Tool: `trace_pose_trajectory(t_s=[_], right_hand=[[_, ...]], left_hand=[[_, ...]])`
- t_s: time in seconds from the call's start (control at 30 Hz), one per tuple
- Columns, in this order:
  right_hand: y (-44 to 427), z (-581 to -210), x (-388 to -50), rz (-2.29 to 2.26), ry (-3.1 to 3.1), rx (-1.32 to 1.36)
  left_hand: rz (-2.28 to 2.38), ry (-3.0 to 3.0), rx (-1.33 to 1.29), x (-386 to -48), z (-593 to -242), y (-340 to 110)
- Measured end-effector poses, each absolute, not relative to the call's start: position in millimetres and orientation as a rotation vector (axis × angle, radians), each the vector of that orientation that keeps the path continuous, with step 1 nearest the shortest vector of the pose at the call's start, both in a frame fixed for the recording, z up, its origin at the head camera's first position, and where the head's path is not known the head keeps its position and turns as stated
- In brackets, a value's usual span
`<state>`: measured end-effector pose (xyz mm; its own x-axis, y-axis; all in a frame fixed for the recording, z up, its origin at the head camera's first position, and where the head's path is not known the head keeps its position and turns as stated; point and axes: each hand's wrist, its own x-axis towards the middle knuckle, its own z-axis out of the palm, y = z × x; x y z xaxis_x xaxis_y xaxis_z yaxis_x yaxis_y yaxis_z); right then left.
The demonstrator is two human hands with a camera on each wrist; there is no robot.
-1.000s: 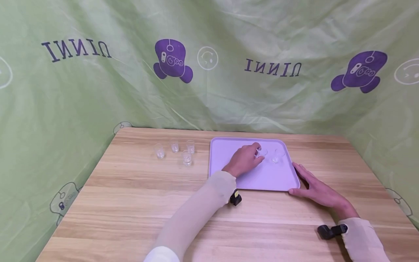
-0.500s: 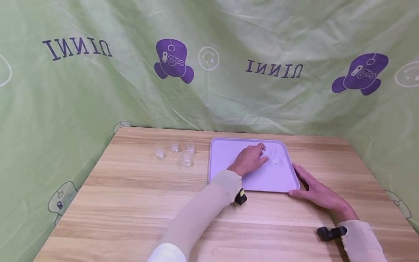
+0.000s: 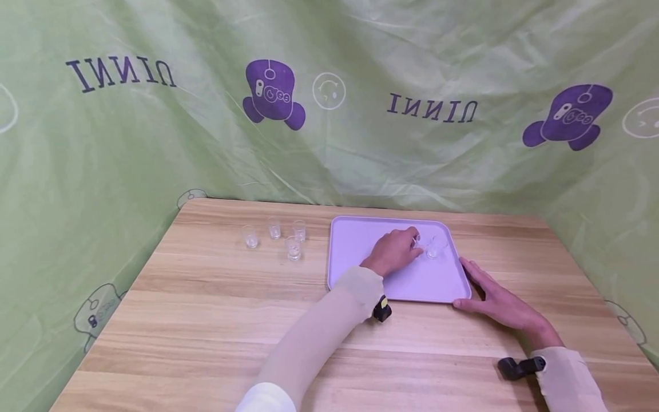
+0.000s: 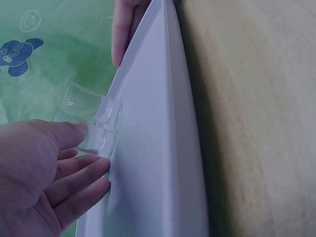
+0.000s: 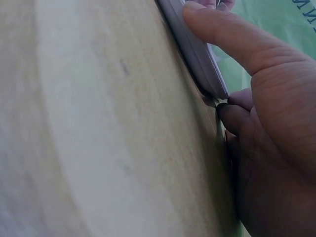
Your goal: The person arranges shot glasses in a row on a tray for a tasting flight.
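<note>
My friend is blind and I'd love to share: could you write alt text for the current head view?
A person's left-hand grip holds a small clear glass at a lilac tray, beside another clear glass, while the right-hand grip touches the tray's right edge. Four more glasses stand on the wooden table left of the tray, before a green curtain.
</note>
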<state>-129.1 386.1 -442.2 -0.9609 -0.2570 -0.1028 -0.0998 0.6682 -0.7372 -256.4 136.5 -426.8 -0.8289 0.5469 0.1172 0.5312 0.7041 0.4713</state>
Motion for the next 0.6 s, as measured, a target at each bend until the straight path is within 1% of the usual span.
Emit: trace_pose_trajectory(t_s=[0.6], right_hand=[[386.6,-442.2,-129.0,-1.176,2.681,-0.290]], left_hand=[[0.813,2.882,0.950,-255.4,-430.3,135.4]])
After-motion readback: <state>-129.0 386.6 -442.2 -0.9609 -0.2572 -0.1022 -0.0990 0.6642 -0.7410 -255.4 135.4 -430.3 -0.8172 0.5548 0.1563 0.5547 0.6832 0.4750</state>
